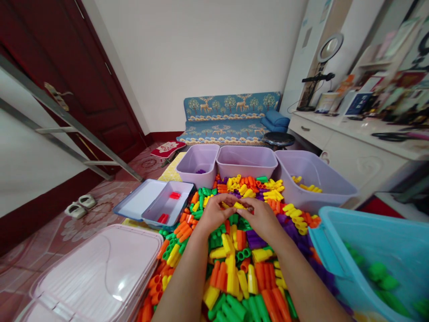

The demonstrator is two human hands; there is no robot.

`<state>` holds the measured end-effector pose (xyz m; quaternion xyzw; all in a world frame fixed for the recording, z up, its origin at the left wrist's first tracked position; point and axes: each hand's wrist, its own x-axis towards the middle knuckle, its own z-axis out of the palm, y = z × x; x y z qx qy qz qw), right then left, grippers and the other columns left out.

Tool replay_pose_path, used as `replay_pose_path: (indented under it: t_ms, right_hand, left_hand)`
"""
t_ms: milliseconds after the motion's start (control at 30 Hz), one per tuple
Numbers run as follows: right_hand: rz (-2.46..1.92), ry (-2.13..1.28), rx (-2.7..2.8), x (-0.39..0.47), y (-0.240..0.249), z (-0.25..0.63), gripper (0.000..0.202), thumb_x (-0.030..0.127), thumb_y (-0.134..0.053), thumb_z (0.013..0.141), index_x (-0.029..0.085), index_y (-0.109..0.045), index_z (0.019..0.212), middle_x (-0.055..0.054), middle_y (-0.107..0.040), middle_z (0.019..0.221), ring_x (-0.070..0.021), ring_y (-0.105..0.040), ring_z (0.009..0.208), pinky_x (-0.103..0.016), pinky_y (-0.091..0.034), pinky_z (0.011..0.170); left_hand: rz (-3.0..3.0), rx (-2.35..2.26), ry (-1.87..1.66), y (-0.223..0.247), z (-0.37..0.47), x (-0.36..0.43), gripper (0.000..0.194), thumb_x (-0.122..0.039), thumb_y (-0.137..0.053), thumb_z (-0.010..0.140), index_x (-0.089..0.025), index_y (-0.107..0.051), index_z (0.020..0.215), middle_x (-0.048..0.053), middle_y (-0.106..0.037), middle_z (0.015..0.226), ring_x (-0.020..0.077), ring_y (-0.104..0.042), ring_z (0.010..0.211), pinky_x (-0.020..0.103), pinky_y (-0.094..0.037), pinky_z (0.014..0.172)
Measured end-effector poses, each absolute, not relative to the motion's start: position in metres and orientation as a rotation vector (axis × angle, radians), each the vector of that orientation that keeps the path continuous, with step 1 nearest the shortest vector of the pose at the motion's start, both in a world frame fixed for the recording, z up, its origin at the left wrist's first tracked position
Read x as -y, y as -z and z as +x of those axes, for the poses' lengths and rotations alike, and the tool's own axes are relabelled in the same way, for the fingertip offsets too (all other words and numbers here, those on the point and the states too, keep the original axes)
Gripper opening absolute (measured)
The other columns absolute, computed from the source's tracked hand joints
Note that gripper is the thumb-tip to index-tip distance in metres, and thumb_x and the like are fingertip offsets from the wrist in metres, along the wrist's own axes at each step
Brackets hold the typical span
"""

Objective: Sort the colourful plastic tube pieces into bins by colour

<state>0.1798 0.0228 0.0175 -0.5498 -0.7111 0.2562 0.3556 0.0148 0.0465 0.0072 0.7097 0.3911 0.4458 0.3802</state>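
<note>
Both hands meet over a wide heap of small plastic tube-shaped pieces, which look like marker caps. My left hand has its fingers curled in, with a bit of yellow showing at the fingertips. Pinched in the fingers of my right hand is a yellow plastic cap. Below the wrists lie yellow caps, orange caps and green caps, many joined side by side in small groups. A cluster of purple caps rests nearer the right forearm.
Lilac bins line the far edge, the right one holding yellow caps. A blue tub with green caps stands right. At left are a shallow box with red caps and a pink lidded box. A metal ladder leans beyond.
</note>
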Motion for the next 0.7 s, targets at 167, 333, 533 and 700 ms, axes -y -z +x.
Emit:
replay_pose_path:
  t_ms: [167, 333, 533, 700]
  right_hand:
    - [-1.54, -0.571, 1.837, -0.026, -0.021, 0.192, 0.029, 0.029, -0.061, 0.078, 0.02, -0.066, 0.105, -0.006, -0.071, 0.086, -0.0191, -0.065, 0.075, -0.03, -0.048, 0.069]
    - [-1.77, -0.441, 2.011, -0.02, -0.034, 0.207, 0.032, 0.031, -0.072, 0.068, 0.025, -0.066, 0.099, -0.004, -0.071, 0.088, -0.0225, -0.066, 0.081, -0.03, -0.044, 0.067]
    - [-1.771, -0.355, 2.222, -0.013, -0.03, 0.196, 0.041, 0.031, -0.075, 0.064, 0.022, -0.066, 0.103, -0.009, -0.07, 0.097, -0.0291, -0.065, 0.091, -0.034, -0.045, 0.071]
    - [-1.672, -0.487, 2.027, -0.022, -0.023, 0.188, 0.025, 0.018, -0.056, 0.076, 0.017, -0.066, 0.099, -0.01, -0.072, 0.089, -0.0253, -0.067, 0.085, -0.033, -0.048, 0.073]
  left_hand:
    - [1.782, -1.079, -1.245, -0.003, 0.014, -0.051, 0.019, -0.024, -0.066, 0.076, -0.017, -0.071, 0.093, 0.006, -0.07, 0.088, 0.0165, -0.063, 0.08, 0.024, -0.049, 0.067]
    - [1.963, -1.344, -1.292, 0.0, 0.011, -0.054, 0.018, -0.026, -0.062, 0.079, -0.018, -0.071, 0.093, 0.006, -0.069, 0.089, 0.0173, -0.062, 0.08, 0.026, -0.048, 0.069]
    - [2.231, -1.376, -0.856, -0.006, 0.012, -0.045, 0.037, -0.035, -0.068, 0.073, -0.028, -0.067, 0.109, 0.004, -0.071, 0.101, 0.0247, -0.063, 0.095, 0.034, -0.047, 0.081]
    - [2.222, -1.289, -0.816, -0.007, 0.011, -0.042, 0.06, -0.019, -0.064, 0.069, -0.031, -0.055, 0.127, -0.002, -0.071, 0.105, 0.0219, -0.063, 0.099, 0.031, -0.047, 0.086]
